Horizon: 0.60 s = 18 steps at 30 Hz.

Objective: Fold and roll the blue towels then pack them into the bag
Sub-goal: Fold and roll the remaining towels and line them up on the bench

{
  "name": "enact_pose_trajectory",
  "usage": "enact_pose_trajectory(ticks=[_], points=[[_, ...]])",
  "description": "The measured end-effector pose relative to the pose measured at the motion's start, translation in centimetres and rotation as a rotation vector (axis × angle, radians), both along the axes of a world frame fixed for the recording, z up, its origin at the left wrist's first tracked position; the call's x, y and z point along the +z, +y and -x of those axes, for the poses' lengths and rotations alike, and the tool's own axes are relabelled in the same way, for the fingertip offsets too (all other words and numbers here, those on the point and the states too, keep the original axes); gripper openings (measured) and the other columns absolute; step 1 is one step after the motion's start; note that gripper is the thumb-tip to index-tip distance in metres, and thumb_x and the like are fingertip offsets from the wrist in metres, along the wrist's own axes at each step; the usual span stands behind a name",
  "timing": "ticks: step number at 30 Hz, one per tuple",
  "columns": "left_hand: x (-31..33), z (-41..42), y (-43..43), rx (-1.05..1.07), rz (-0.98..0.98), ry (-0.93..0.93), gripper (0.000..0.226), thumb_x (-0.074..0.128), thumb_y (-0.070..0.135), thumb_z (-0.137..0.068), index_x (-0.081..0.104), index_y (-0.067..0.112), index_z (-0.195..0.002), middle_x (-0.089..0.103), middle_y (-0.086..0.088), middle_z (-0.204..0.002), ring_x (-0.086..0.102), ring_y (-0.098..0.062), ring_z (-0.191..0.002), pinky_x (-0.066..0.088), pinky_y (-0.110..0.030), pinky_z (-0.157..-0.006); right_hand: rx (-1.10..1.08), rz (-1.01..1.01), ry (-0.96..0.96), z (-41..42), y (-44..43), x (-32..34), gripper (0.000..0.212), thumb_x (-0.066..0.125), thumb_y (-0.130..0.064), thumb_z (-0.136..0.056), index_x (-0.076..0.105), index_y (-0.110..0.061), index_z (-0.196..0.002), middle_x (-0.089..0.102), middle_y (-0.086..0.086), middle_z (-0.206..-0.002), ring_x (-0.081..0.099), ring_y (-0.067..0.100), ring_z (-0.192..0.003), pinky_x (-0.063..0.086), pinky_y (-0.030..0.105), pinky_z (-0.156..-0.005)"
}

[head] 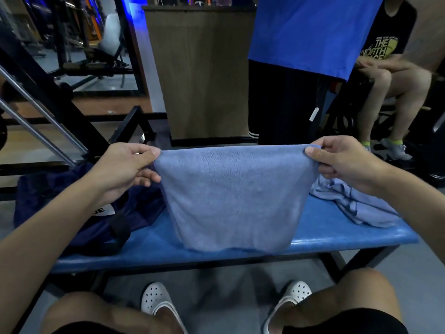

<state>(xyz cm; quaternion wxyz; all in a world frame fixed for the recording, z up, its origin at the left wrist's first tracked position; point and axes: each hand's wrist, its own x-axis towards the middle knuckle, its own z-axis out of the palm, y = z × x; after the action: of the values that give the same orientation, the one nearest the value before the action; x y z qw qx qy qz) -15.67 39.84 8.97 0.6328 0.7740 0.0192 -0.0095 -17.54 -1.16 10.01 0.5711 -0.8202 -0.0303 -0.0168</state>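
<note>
A light blue towel (234,198) hangs folded in front of me, its lower edge brushing the blue bench (325,232). My left hand (125,167) pinches its top left corner and my right hand (346,162) pinches its top right corner, stretching the top edge taut. A second light blue towel (354,203) lies crumpled on the bench at the right, partly behind my right wrist. The dark navy bag (79,213) slumps on the bench's left end, under my left forearm, with a white label and a black strap showing.
A brown wooden panel (202,75) stands behind the bench. One person in a blue shirt (310,32) stands at the back right, another sits beyond at the far right. Black gym machine frames (60,109) fill the left. My knees and white shoes are below.
</note>
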Motion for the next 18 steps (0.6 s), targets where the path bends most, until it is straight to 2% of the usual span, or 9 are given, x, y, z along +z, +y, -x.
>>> enact_pose_trajectory(ticks=[1,3,5,7,9,12,15,18], points=[[-0.1,-0.3,-0.1,0.002,0.002,0.005,0.020,0.059,0.018,-0.099,0.068,0.002,-0.106,0.071,-0.016,-0.080,0.067,-0.017,-0.056,0.051,-0.021,-0.047,-0.003,0.017,0.005,-0.1,0.1,0.1,0.016,0.060,-0.017,-0.095,0.060,-0.002,-0.089,0.037,0.006,-0.061,0.031,0.014,-0.047,0.026,0.022,-0.042],[-0.5,-1.0,-0.2,0.009,0.007,-0.006,0.020,0.059,0.018,-0.099,0.068,0.001,-0.105,0.072,-0.021,-0.086,0.072,-0.022,-0.067,0.058,-0.025,-0.058,-0.031,0.037,-0.004,-0.4,0.6,0.0,0.017,0.059,-0.015,-0.096,0.059,0.001,-0.092,0.049,0.012,-0.064,0.050,0.016,-0.044,0.040,0.022,-0.041],[-0.8,-1.5,-0.6,0.039,0.022,-0.056,0.017,0.058,0.017,-0.100,0.067,0.002,-0.101,0.072,-0.022,-0.088,0.074,-0.026,-0.074,0.061,-0.028,-0.066,-0.059,-0.013,-0.020,-0.8,1.2,-0.1,0.014,0.059,-0.013,-0.096,0.058,0.001,-0.094,0.059,0.018,-0.073,0.069,0.023,-0.059,0.055,0.024,-0.051],[-0.6,-1.9,-1.2,0.081,0.038,-0.134,0.015,0.057,0.015,-0.100,0.066,0.004,-0.098,0.072,-0.019,-0.082,0.073,-0.024,-0.073,0.061,-0.026,-0.067,-0.084,-0.070,-0.065,-1.4,1.6,-0.2,0.011,0.058,-0.011,-0.096,0.057,-0.002,-0.090,0.064,0.017,-0.078,0.073,0.028,-0.074,0.061,0.030,-0.066],[-0.2,-2.2,-1.4,0.110,0.047,-0.221,0.012,0.057,0.015,-0.100,0.066,0.008,-0.095,0.072,-0.011,-0.074,0.072,-0.022,-0.070,0.060,-0.024,-0.065,-0.116,-0.083,-0.142,-1.8,1.9,-0.3,0.011,0.058,-0.011,-0.097,0.057,-0.002,-0.090,0.066,0.016,-0.079,0.072,0.028,-0.079,0.061,0.033,-0.074],[0.3,-2.0,-1.3,0.118,0.055,-0.304,0.010,0.058,0.015,-0.100,0.066,0.012,-0.093,0.072,-0.010,-0.073,0.071,-0.020,-0.068,0.060,-0.025,-0.065,-0.157,-0.108,-0.238,-2.0,2.1,-0.3,0.014,0.059,-0.010,-0.096,0.059,0.004,-0.096,0.064,0.017,-0.078,0.069,0.025,-0.074,0.058,0.031,-0.070],[-0.8,-0.8,-1.3,0.085,0.043,-0.275,0.009,0.058,0.011,-0.099,0.066,0.008,-0.095,0.069,-0.014,-0.075,0.070,-0.018,-0.064,0.061,-0.026,-0.065,-0.168,-0.097,-0.220,-1.6,2.1,-1.6,0.011,0.060,-0.008,-0.095,0.060,0.000,-0.087,0.064,0.015,-0.068,0.063,0.020,-0.063,0.052,0.029,-0.059],[-4.5,0.5,-0.9,0.031,0.014,-0.172,0.008,0.058,0.005,-0.097,0.065,0.003,-0.093,0.070,-0.014,-0.069,0.068,-0.018,-0.059,0.060,-0.025,-0.059,-0.145,-0.016,-0.117,-0.7,2.0,-5.2,0.016,0.060,-0.006,-0.093,0.059,-0.007,-0.077,0.061,0.012,-0.057,0.049,0.019,-0.053,0.036,0.030,-0.053]])
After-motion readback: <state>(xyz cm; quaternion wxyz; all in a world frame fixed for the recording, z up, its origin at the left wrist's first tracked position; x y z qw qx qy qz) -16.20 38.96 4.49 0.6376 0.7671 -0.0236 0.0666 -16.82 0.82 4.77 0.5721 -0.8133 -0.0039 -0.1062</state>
